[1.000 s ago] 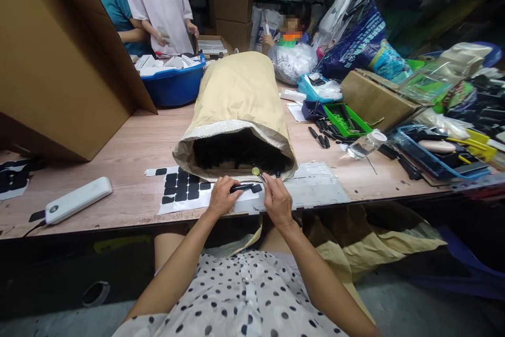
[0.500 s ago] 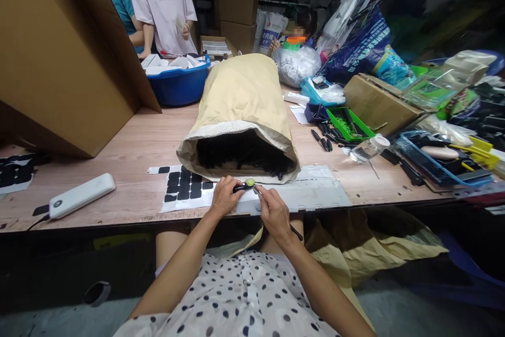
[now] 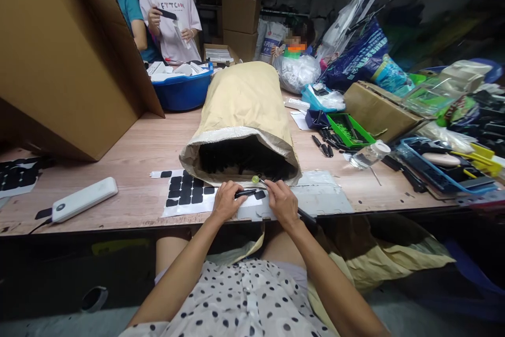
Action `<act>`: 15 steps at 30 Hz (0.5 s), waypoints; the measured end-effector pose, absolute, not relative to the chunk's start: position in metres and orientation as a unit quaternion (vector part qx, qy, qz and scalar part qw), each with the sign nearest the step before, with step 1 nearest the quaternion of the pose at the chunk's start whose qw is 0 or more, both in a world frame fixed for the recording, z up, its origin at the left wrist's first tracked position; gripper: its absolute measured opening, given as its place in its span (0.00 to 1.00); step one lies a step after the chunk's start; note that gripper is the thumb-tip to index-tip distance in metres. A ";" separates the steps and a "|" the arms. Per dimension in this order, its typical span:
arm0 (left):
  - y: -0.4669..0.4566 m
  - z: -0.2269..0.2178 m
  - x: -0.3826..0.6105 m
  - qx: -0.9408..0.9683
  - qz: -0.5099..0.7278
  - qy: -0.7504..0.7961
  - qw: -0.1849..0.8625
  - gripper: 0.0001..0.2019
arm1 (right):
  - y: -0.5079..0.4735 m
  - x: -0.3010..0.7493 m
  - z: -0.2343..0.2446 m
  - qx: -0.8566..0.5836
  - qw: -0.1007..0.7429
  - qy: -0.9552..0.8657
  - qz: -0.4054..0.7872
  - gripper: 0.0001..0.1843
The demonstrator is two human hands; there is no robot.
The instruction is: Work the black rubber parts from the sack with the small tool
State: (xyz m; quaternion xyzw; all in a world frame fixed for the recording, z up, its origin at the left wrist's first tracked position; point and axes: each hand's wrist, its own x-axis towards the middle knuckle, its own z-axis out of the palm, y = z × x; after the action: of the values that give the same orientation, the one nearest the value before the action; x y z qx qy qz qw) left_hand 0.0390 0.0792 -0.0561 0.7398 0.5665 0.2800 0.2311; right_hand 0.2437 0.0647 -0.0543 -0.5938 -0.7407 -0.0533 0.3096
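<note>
My left hand [image 3: 225,201] is closed on a slim black piece [image 3: 245,193] at the table's front edge. In my right hand [image 3: 282,201] is a thin metal-shafted tool with a round yellow-green tip [image 3: 255,180]; the fingers hide most of it. This tip sits just above the black piece, apart from it. A dark handle-like end [image 3: 306,216] shows past my right wrist. Left of my hands lies a white sheet with black rounded stickers [image 3: 185,190], and one black sticker [image 3: 259,195] lies between the hands. Right before them opens a large paper sack [image 3: 244,95] with many dark pieces inside.
A white power bank [image 3: 84,199] and a big cardboard box [image 3: 59,63] stand left. Behind are a blue basin [image 3: 183,92] and people. To the right are a green tray [image 3: 351,132], black parts, a clear bottle [image 3: 371,154] and a blue basket [image 3: 445,163].
My right hand has shifted right, and the round tip has come away from the black piece. The black sticker between my hands now shows. A person across the table has raised a black item.
</note>
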 end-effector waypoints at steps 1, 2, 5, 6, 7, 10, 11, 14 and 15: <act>0.080 -0.056 0.039 0.740 0.281 0.566 0.232 0.03 | 0.069 0.248 -0.057 -0.592 0.291 -0.748 -0.072 0.17; 0.081 -0.056 0.038 0.739 0.287 0.563 0.234 0.03 | 0.072 0.251 -0.060 -0.589 0.276 -0.755 -0.088 0.16; 0.076 -0.051 0.032 0.738 0.340 0.526 0.252 0.04 | 0.075 0.254 -0.069 -0.581 0.255 -0.764 -0.119 0.16; 0.070 -0.048 0.029 0.741 0.364 0.501 0.261 0.06 | 0.075 0.253 -0.071 -0.581 0.255 -0.763 -0.124 0.16; 0.062 -0.046 0.026 0.747 0.381 0.472 0.272 0.08 | 0.074 0.252 -0.073 -0.583 0.255 -0.761 -0.127 0.16; 0.027 -0.045 0.017 0.784 0.363 0.388 0.321 0.13 | 0.073 0.249 -0.076 -0.589 0.253 -0.757 -0.128 0.16; 0.015 -0.048 0.014 0.795 0.336 0.375 0.338 0.14 | 0.072 0.249 -0.076 -0.590 0.252 -0.756 -0.127 0.16; -0.015 -0.066 0.008 0.795 0.229 0.441 0.347 0.15 | 0.072 0.248 -0.074 -0.593 0.246 -0.756 -0.130 0.17; -0.021 -0.073 0.006 0.786 0.181 0.486 0.337 0.15 | 0.072 0.247 -0.073 -0.593 0.244 -0.756 -0.131 0.17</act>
State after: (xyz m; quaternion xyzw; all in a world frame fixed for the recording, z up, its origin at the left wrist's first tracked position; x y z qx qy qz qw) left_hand 0.0060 -0.0206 -0.0733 0.7857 0.4858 0.1813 0.3373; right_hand 0.2475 0.0719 -0.0734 -0.5932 -0.7560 -0.1312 0.2438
